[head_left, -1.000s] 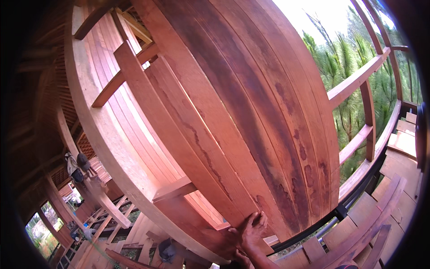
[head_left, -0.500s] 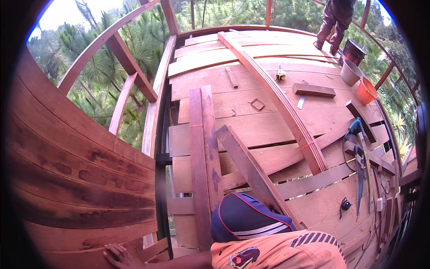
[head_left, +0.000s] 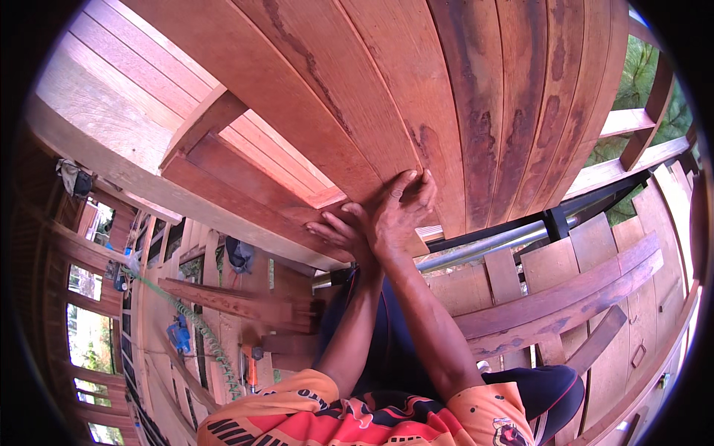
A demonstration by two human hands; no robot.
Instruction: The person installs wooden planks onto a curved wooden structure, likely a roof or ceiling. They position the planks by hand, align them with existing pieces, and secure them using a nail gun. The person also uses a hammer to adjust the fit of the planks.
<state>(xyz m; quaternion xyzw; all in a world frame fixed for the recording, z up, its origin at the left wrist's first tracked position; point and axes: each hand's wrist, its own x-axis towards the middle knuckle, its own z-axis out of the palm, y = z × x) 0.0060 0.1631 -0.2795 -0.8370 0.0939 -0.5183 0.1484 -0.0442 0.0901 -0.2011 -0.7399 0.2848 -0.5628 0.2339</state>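
Observation:
My left hand (head_left: 341, 232) lies low on the reddish plank wall (head_left: 372, 97), its fingers spread over the wood beside a rectangular gap (head_left: 275, 152). Just to its right, my right hand (head_left: 405, 208) presses bent, separated fingertips on the end of a plank, near a seam between two boards. The wrists are close together. No tool shows in either hand, though the undersides of the palms are hidden. A short wooden crosspiece (head_left: 204, 126) and a board (head_left: 245, 189) frame the gap on the left.
Two long dark boards (head_left: 565, 297) lie on the slatted floor at right, near a metal pipe (head_left: 506, 241). At left are a green coiled hose (head_left: 186, 312), a blue tool (head_left: 178, 333), an orange-handled tool (head_left: 253, 364) and a loose plank (head_left: 223, 297).
My view has swung left from the plank floor to the wall. Earlier only one hand showed on the wall; both now rest there. The other person has left the view.

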